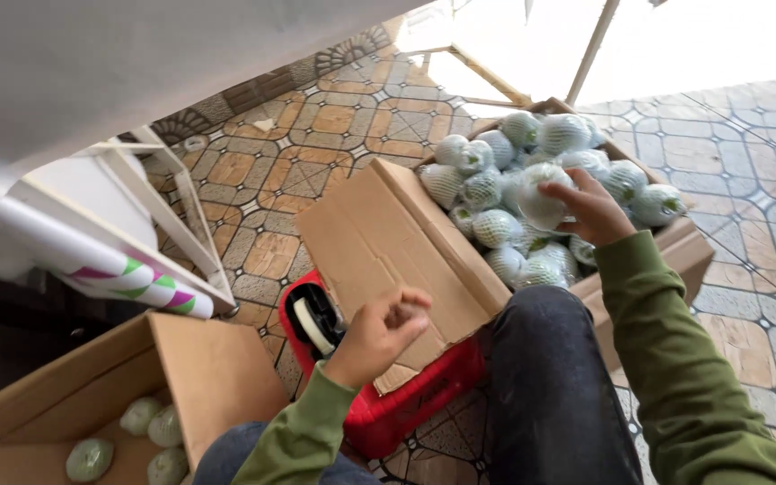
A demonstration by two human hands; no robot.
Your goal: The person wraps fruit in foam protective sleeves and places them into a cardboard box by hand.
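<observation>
On a patterned tile floor (pixel 271 180), an open cardboard box (pixel 675 247) brims with net-wrapped fruit (pixel 496 226). The right hand (pixel 596 208) grasps one wrapped fruit (pixel 541 196) above that box. The left hand (pixel 379 330) hovers loosely clenched, empty, near a second box (pixel 213 377) holding a few fruits.

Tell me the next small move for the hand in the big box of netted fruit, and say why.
Probably lift: the right hand already cups one round fruit in white foam netting on top of the pile in the large open cardboard box. The left hand is loosely curled, seemingly empty, above the flap. The smaller cardboard box at lower left holds only a few green fruits, so carrying it there seems likely.
</observation>
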